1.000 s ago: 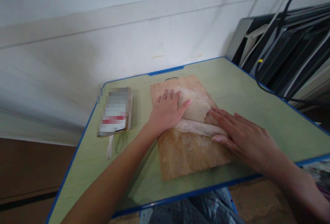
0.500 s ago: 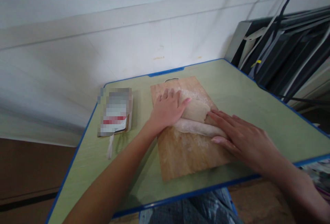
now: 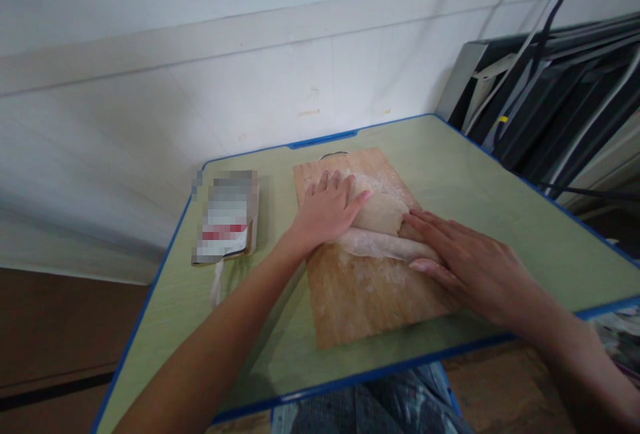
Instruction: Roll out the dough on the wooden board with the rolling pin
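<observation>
On a floury wooden board [image 3: 367, 307] lies a flat sheet of pale dough [image 3: 383, 211]. Its near edge is rolled into a long, whitish dough roll [image 3: 385, 245]; whether a rolling pin is inside it cannot be seen. My left hand [image 3: 327, 211] lies flat, fingers spread, over the left end of the roll and the sheet, thumb pointing right across the dough. My right hand [image 3: 463, 257] rests over the right end of the roll, fingers stretched out and close together, thumb along the near side. Both ends of the roll are hidden beneath my hands.
A green table [image 3: 480, 174] with a blue rim supports the board. To the left stands a box-like container [image 3: 253, 221], partly blurred out, with a white strip [image 3: 217, 284] hanging at its near side. Folded dark frames [image 3: 555, 97] lean at the right, beside the white wall [image 3: 260, 101].
Almost nothing differs. My right hand has shifted very slightly over the roll, while my left hand stays on the dough; the whole view has drifted a little.
</observation>
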A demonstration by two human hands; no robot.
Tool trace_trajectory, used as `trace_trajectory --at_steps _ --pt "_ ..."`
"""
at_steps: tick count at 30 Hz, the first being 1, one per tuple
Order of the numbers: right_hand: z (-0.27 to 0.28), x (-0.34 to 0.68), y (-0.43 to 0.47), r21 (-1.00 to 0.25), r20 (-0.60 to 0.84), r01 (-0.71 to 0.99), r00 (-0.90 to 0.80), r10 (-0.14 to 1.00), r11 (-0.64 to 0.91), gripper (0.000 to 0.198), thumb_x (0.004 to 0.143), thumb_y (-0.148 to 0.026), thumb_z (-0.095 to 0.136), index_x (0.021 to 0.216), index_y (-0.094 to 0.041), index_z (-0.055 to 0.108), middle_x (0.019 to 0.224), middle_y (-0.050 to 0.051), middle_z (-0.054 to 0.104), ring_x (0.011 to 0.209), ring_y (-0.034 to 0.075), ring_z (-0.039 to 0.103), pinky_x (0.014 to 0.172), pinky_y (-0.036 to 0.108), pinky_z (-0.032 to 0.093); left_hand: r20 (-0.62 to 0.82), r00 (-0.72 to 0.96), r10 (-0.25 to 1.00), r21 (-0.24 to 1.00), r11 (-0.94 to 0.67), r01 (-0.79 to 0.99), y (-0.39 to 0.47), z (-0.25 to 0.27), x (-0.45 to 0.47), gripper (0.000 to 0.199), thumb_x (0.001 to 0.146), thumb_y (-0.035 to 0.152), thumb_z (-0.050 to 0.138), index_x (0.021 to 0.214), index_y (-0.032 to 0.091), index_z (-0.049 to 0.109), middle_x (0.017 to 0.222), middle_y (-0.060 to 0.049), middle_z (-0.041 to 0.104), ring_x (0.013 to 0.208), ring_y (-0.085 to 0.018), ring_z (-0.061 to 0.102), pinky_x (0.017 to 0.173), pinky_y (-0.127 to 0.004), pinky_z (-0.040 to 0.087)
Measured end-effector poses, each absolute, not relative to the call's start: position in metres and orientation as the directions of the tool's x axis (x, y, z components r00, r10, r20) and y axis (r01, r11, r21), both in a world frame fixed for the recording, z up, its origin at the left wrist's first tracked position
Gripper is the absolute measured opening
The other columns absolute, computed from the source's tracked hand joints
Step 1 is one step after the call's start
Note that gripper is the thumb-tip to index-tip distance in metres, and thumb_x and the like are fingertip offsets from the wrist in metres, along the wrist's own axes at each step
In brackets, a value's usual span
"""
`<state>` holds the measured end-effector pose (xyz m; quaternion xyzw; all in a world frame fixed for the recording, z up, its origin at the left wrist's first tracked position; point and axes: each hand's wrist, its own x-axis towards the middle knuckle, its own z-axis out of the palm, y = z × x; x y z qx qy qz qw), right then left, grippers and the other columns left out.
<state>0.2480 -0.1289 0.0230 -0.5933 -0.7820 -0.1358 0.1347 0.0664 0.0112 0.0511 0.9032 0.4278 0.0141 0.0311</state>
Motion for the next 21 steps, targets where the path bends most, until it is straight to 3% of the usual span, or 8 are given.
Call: trace_trajectory --at_steps 7,11,14,21 --pt "0.024 0.241 -0.134 0.079 0.401 0.963 -0.268 0.876 0.259 0.057 0.095 -0.052 0.021 0.127 -0.016 0.052 0.126 0.013 0.061 0.108 0.028 0.061 0.086 0.048 0.052 0.003 0.635 0.772 0.057 -0.634 0.771 -0.036 0.049 0.039 0.064 0.094 0.056 0.013 0.141 0.017 0.034 0.151 -0.009 0.03 0.142 -0.027 0.016 0.113 -0.044 0.019" --pt "0.023 0.244 -0.125 0.062 0.387 0.977 -0.213 0.897 0.205 0.059 0.095 -0.053 0.02 0.126 -0.015 0.053 0.124 0.015 0.061 0.105 0.028 0.063 0.078 0.041 0.056 -0.017 0.63 0.777 0.07 -0.627 0.776 -0.018 0.049 0.047 0.064 0.095 0.055 0.014 0.14 0.015 0.034 0.15 -0.013 0.03 0.141 -0.028 0.018 0.112 -0.045 0.02" --pt "0.022 0.247 -0.119 0.046 0.373 0.98 -0.198 0.906 0.195 0.061 0.095 -0.053 0.018 0.13 -0.012 0.048 0.127 0.016 0.059 0.113 0.028 0.058 0.08 0.041 0.055 -0.046 0.651 0.758 0.07 -0.648 0.759 0.004 0.049 0.058 0.058 0.097 0.049 0.015 0.138 0.014 0.036 0.148 -0.013 0.035 0.14 -0.026 0.024 0.112 -0.044 0.021" --pt "0.021 0.243 -0.13 0.035 0.43 0.966 -0.247 0.869 0.257 0.057 0.093 -0.054 0.03 0.125 -0.011 0.047 0.128 0.018 0.057 0.112 0.029 0.056 0.086 0.043 0.049 0.101 0.606 0.789 0.059 -0.612 0.788 -0.03 0.047 0.044 0.061 0.096 0.052 0.02 0.138 0.013 0.039 0.148 -0.013 0.035 0.14 -0.027 0.022 0.112 -0.043 0.023"
